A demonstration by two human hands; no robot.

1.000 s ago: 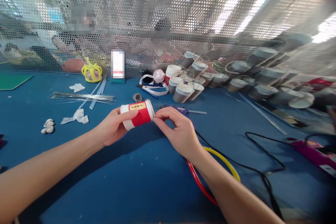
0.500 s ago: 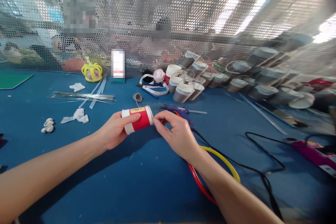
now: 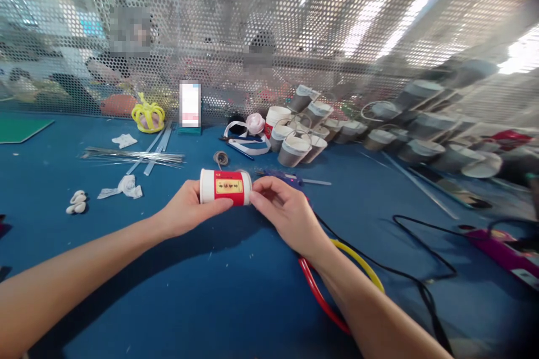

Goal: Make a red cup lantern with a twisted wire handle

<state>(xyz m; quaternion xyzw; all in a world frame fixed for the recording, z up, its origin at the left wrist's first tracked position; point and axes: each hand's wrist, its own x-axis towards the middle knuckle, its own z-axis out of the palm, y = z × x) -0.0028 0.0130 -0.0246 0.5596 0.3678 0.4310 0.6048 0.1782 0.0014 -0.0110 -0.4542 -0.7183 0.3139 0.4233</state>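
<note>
A red and white paper cup (image 3: 225, 186) with a yellow label lies sideways above the blue table, held between both my hands. My left hand (image 3: 187, 212) grips its left end, thumb on top and fingers under it. My right hand (image 3: 283, 212) pinches the rim at its right end with thumb and fingertips. A blue glue gun (image 3: 290, 180) lies on the table just behind my right hand. Its black cord (image 3: 404, 275) trails off to the right.
A heap of grey-wrapped paper cups (image 3: 295, 148) stands at the back right. Metal wires (image 3: 130, 155), white scraps (image 3: 124, 186), a yellow crown (image 3: 147, 116) and a twine coil (image 3: 220, 157) lie left and centre. Red and yellow hoops (image 3: 332, 303) rest under my right forearm. A perforated mesh screen (image 3: 269, 39) walls the far edge.
The cup has been turned level and rolled so its yellow label faces me. Both hands shifted slightly right with it.
</note>
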